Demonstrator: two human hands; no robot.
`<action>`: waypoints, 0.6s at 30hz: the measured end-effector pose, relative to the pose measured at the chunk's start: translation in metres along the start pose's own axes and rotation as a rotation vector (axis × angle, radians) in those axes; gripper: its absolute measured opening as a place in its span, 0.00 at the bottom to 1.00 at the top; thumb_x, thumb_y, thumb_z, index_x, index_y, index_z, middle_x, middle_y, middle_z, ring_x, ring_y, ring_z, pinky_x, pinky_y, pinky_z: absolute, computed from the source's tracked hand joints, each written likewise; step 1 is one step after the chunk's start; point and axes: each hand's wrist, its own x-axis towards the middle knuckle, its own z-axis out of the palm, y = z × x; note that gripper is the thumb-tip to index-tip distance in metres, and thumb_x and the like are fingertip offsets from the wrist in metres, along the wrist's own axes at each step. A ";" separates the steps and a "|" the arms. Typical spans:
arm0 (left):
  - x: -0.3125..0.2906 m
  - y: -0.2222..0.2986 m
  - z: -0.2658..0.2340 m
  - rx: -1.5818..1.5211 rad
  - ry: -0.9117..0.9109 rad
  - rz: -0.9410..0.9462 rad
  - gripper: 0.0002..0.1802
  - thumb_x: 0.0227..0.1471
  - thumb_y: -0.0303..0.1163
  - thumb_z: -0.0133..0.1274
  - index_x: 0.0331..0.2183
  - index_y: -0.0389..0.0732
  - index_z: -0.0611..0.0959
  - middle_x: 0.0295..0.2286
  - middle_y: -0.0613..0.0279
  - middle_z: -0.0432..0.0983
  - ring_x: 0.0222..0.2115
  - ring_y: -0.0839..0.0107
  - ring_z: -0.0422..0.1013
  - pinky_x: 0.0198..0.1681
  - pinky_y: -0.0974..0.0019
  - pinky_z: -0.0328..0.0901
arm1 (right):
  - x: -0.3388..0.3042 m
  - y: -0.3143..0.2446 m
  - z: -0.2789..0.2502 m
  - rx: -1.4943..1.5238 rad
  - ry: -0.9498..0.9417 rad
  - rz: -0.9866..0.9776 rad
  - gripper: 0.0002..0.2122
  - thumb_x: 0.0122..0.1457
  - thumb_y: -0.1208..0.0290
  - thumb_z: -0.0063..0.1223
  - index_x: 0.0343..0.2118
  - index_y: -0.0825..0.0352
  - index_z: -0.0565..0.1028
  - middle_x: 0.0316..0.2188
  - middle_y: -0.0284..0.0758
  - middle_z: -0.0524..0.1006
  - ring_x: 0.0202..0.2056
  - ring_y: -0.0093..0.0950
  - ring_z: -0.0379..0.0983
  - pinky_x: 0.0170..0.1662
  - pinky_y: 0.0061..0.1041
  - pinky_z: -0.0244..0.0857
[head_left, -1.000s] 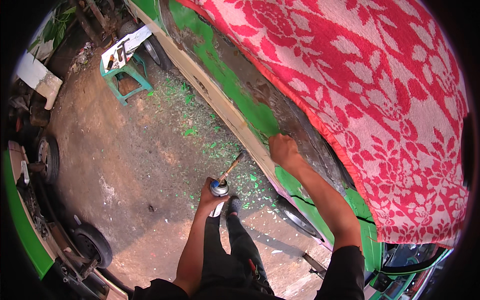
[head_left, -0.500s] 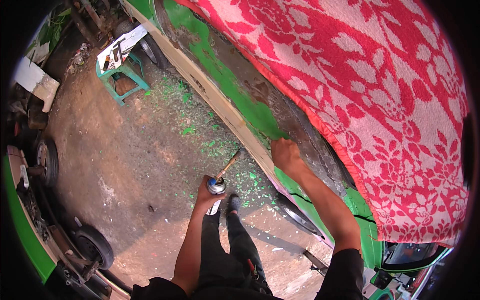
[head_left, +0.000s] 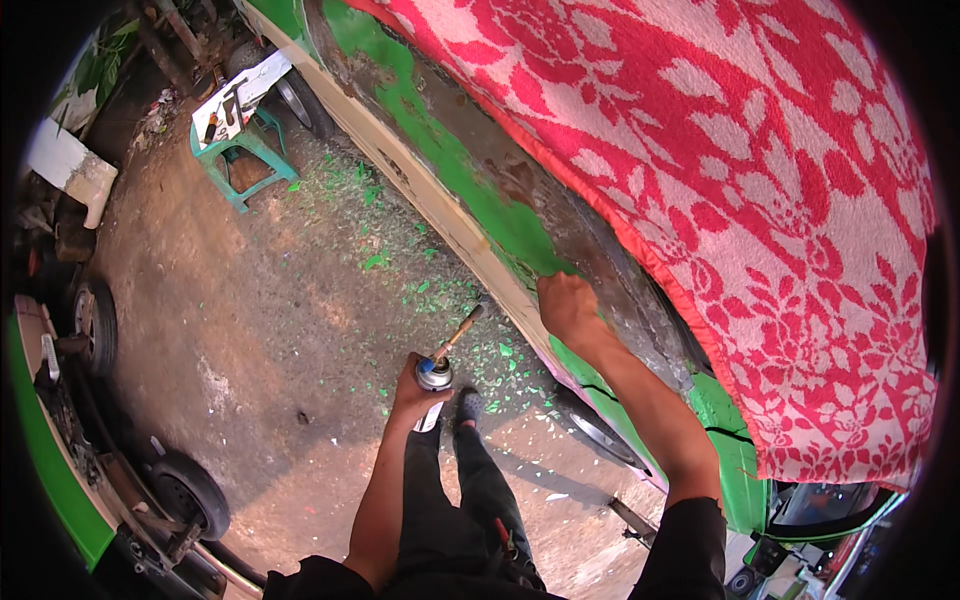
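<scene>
My left hand is wrapped round the can of a gas blowtorch, its brass-coloured nozzle tube pointing up and right toward the lower body of a car. No flame can be made out. My right hand is closed in a fist against the car's side panel, at the lower end of a strip of green paint. Whatever it grips is hidden under the fingers. Around that strip the panel shows bare, brownish-grey metal, and a beige band runs along its lower edge.
A red and pale floral blanket drapes over the car. Green paint flakes litter the concrete below. A teal stool bears a hammer and other tools. At left lie loose wheels beside another green vehicle part.
The blowtorch nozzle has dipped slightly down and left. My right hand has shifted a little up and left along the panel, staying closed.
</scene>
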 end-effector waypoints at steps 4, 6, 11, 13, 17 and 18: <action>0.001 0.004 -0.005 0.002 0.018 -0.037 0.34 0.28 0.22 0.70 0.37 0.40 0.67 0.32 0.65 0.72 0.34 0.76 0.70 0.39 0.68 0.66 | -0.008 -0.001 -0.004 0.064 0.036 -0.001 0.07 0.54 0.75 0.47 0.33 0.68 0.77 0.29 0.46 0.79 0.33 0.40 0.80 0.34 0.37 0.75; -0.002 0.008 -0.002 0.015 0.014 -0.031 0.34 0.28 0.22 0.70 0.37 0.40 0.67 0.32 0.65 0.72 0.34 0.76 0.69 0.40 0.68 0.66 | -0.022 0.010 0.012 0.117 0.085 0.046 0.07 0.56 0.73 0.48 0.33 0.69 0.76 0.28 0.48 0.79 0.31 0.44 0.79 0.33 0.39 0.74; -0.009 0.031 0.001 0.092 0.035 0.056 0.33 0.27 0.23 0.71 0.37 0.40 0.68 0.32 0.65 0.72 0.34 0.76 0.69 0.40 0.68 0.66 | -0.089 0.018 0.052 0.544 0.348 0.249 0.09 0.59 0.69 0.52 0.31 0.71 0.74 0.19 0.49 0.76 0.22 0.47 0.76 0.26 0.44 0.67; -0.010 0.028 0.003 0.105 0.016 0.058 0.33 0.27 0.23 0.71 0.37 0.40 0.68 0.32 0.65 0.72 0.34 0.76 0.69 0.40 0.68 0.66 | -0.121 0.009 0.082 0.768 0.353 0.327 0.10 0.58 0.67 0.55 0.29 0.72 0.74 0.19 0.50 0.75 0.23 0.47 0.75 0.26 0.43 0.66; -0.002 0.026 0.022 0.092 -0.024 0.015 0.33 0.27 0.24 0.71 0.37 0.41 0.69 0.32 0.65 0.73 0.34 0.76 0.69 0.40 0.68 0.65 | -0.168 -0.020 0.158 1.006 0.270 0.491 0.11 0.57 0.67 0.56 0.27 0.72 0.77 0.17 0.47 0.75 0.20 0.39 0.75 0.25 0.36 0.64; 0.001 0.024 0.025 0.095 -0.026 0.007 0.33 0.27 0.24 0.71 0.37 0.41 0.69 0.32 0.64 0.73 0.34 0.75 0.69 0.40 0.68 0.65 | -0.175 -0.030 0.170 1.008 0.249 0.510 0.11 0.57 0.67 0.56 0.28 0.72 0.78 0.16 0.45 0.74 0.18 0.34 0.74 0.24 0.33 0.63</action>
